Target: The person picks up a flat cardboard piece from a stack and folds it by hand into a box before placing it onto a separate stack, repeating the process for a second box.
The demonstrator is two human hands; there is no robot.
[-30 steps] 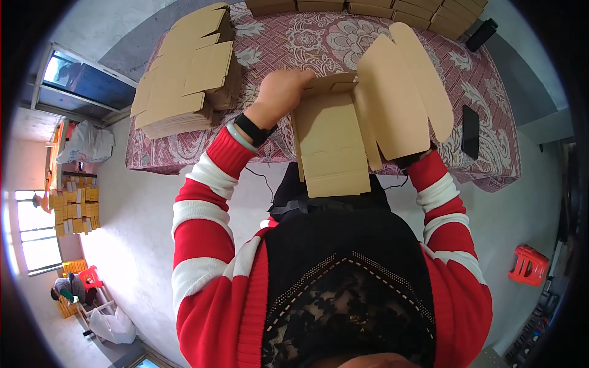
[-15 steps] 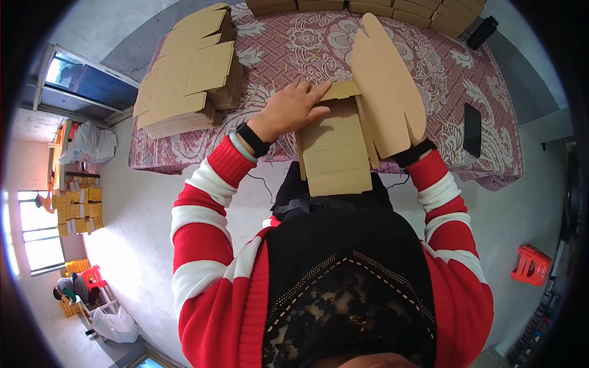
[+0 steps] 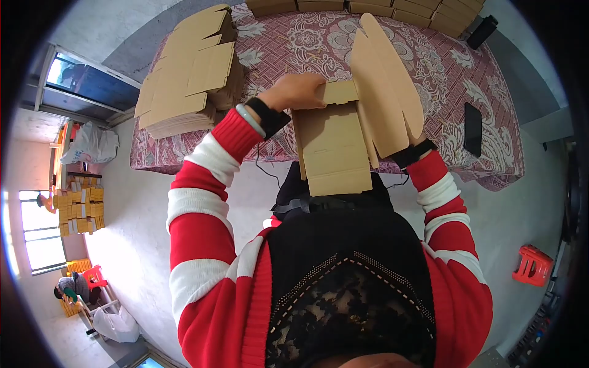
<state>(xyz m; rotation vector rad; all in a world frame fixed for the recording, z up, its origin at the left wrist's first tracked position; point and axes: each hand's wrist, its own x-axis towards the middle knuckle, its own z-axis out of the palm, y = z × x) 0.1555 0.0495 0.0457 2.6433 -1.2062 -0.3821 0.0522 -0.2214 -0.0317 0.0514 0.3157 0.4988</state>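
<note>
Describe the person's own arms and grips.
Red-and-white striped knit sleeves with ribbed red cuffs cover both arms. The left grip is ungloved, with a broad black wristband and a pale round bangle at its wrist. The right grip, mostly hidden, has another black wristband behind it.

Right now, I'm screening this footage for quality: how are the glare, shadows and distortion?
Head view: the window at far left is blown out, and glare whitens the floor beside it; head view: a soft shadow darkens the far part of the open box inside; head view: fisheye bending shows in the row of boxes, with black corners.
</note>
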